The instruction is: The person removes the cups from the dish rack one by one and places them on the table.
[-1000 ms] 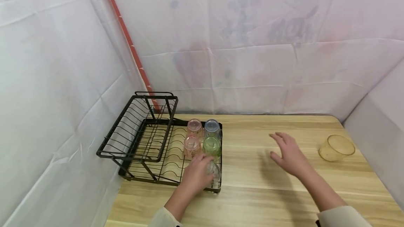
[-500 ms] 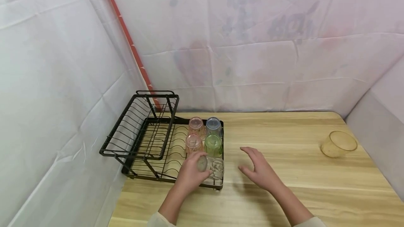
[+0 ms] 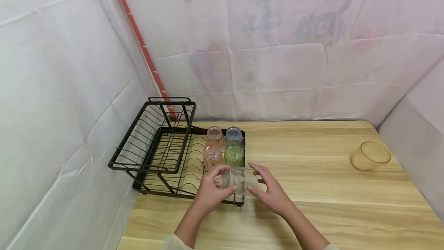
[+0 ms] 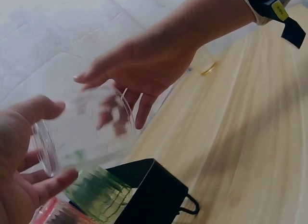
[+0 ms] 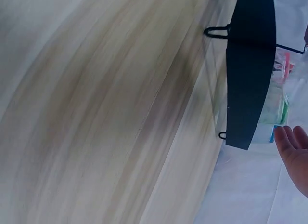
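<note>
- Clear glass [image 3: 239, 178] is lying sideways in the air above the near right corner of a black wire rack [image 3: 143, 168], its base pointing toward the left hand [image 3: 211, 188] and its mouth facing the right hand [image 3: 270, 190].
- The left hand is gripping the glass around its base end, thumb on the near side and fingers on the far side.
- The right hand is waiting at the mouth end, thumb and fingers parted around the rim; whether any fingertip is actually touching it, the views are not showing clearly.
- Just beyond the clear glass, a green glass [image 3: 234, 156] is standing upside down in the rack, with a pink glass [image 3: 212, 156] standing on its left.
- Behind those two, a blue glass [image 3: 234, 136] and a second pink glass [image 3: 215, 136] are standing base up as well.
- Well apart, toward the right end of the wooden table [image 3: 312, 142], a yellow cup [image 3: 370, 156] is sitting.
- White sheeting [image 3: 284, 65] is hanging behind the table, a red strip [image 3: 138, 41] running down it toward the rack.
</note>
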The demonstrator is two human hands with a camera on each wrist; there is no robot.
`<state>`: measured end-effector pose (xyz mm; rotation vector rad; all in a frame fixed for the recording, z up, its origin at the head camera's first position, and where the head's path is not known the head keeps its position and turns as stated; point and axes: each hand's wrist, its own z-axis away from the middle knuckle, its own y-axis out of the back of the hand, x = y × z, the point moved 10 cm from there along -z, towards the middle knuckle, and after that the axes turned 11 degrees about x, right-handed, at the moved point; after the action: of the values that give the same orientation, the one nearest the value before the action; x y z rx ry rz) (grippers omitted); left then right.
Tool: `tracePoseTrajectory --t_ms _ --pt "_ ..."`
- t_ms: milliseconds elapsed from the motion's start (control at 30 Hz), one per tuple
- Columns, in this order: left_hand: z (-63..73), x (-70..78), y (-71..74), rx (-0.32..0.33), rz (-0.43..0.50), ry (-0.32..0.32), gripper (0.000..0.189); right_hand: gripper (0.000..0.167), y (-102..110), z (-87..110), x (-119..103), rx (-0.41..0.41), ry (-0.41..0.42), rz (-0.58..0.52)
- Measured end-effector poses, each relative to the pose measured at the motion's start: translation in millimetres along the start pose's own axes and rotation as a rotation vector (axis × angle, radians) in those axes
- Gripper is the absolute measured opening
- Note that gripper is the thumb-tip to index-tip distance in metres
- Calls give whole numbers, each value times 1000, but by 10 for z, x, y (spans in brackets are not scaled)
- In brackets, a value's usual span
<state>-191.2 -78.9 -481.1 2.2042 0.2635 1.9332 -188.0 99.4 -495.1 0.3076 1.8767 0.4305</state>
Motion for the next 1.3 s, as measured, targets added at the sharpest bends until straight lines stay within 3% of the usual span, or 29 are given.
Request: tracePoseTrajectory --t_ms 133,300,633,733,900,1300 --pt "26 -57 -83 -45 167 92 58 61 -10 28 24 -11 -93 -106" --pt "34 -59 -148 -57 267 111 55 59 -33 54 39 -34 -200 -307" --pt "32 -57 -223 -62 286 104 54 54 40 74 -25 3 -160 -371" --pt "31 -56 -245 -60 280 118 55 57 76 95 -32 32 -179 -349" --pt "30 -65 -294 -54 289 143 53 66 155 116 -80 88 -161 -212" --pt "55 -108 -404 -38 176 152 47 71 253 144 -398 143 125 90"
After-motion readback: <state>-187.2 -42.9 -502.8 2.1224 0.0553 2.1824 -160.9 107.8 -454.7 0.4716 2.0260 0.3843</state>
